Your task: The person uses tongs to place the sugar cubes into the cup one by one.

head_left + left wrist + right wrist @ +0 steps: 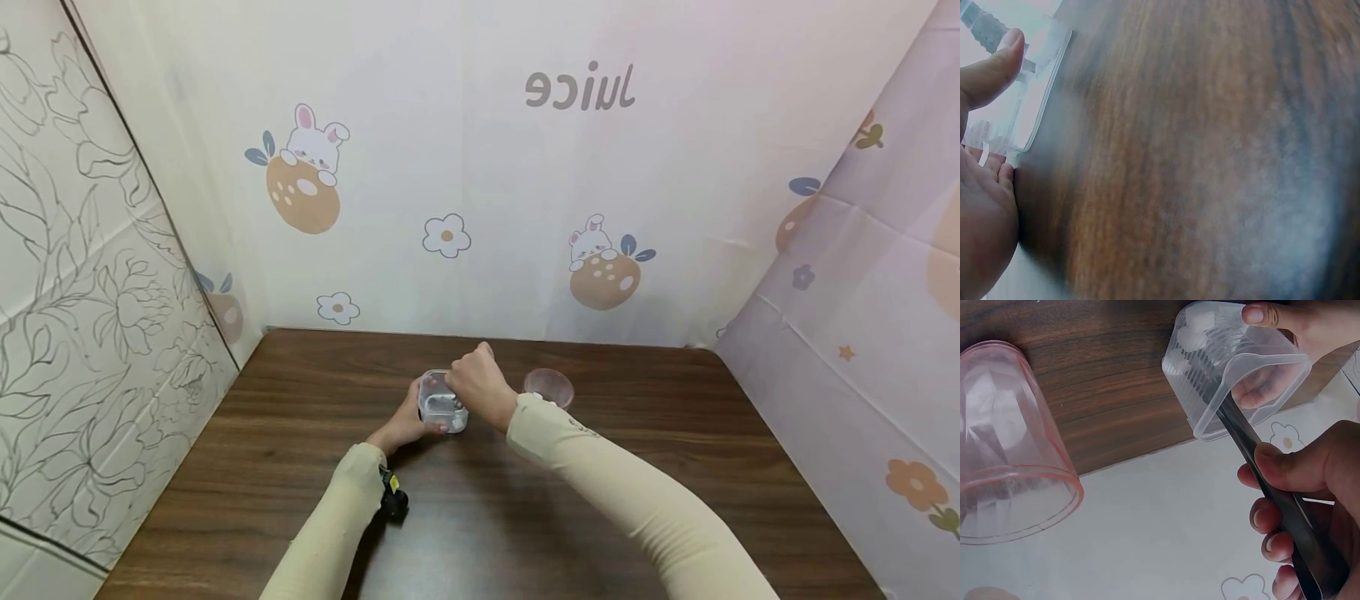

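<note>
My left hand grips a clear plastic container on the table, thumb on one side and fingers on the other. Several white lumps lie at the container's bottom in the right wrist view. Over its open top, my right hand holds a long dark metal utensil, thumb pressed along the handle and fingers curled beneath. The utensil's far end reaches inside the container, blurred behind the ribbed wall. To the right of the container stands a pink see-through cup, partly hidden by my right sleeve.
The brown wooden table meets a printed cloth wall at its back edge. More patterned panels rise on the left and right. A black wrist camera sits on my left wrist.
</note>
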The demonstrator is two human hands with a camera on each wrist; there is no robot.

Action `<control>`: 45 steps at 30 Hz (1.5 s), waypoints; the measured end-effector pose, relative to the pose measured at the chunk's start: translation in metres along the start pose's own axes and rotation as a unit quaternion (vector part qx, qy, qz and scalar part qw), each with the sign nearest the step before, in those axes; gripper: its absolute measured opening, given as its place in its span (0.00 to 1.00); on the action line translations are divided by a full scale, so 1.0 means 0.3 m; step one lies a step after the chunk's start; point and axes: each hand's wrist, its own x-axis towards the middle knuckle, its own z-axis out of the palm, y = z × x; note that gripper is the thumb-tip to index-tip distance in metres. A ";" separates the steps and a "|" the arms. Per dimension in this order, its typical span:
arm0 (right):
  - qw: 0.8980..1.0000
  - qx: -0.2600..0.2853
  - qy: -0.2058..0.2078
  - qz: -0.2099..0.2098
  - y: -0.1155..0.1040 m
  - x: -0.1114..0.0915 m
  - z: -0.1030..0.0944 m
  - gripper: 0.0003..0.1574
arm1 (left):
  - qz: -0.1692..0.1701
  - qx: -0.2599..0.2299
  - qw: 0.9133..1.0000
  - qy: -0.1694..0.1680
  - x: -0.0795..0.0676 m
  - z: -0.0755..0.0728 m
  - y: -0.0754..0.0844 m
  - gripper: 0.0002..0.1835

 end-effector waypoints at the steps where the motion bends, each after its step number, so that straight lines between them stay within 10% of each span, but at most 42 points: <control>1: 1.000 0.002 0.002 0.001 0.001 -0.002 0.002 0.15 | 0.003 -0.002 1.000 -0.003 -0.007 0.000 0.015 0.55; 10: 0.999 0.026 0.036 0.005 0.024 -0.028 0.009 0.18 | 0.018 -0.004 1.000 -0.019 -0.049 0.002 0.090 0.52; 27: 0.985 0.128 0.113 0.027 0.118 -0.120 0.013 0.26 | 0.039 -0.012 0.999 0.001 -0.044 0.008 0.072 0.51; 39: 0.981 0.163 0.092 0.060 0.182 -0.195 -0.008 0.20 | 0.032 0.002 0.999 -0.002 -0.044 0.010 0.078 0.51; 45: 0.971 0.195 0.121 0.074 0.228 -0.238 0.000 0.33 | 0.022 0.010 1.000 0.015 0.002 0.010 -0.018 0.54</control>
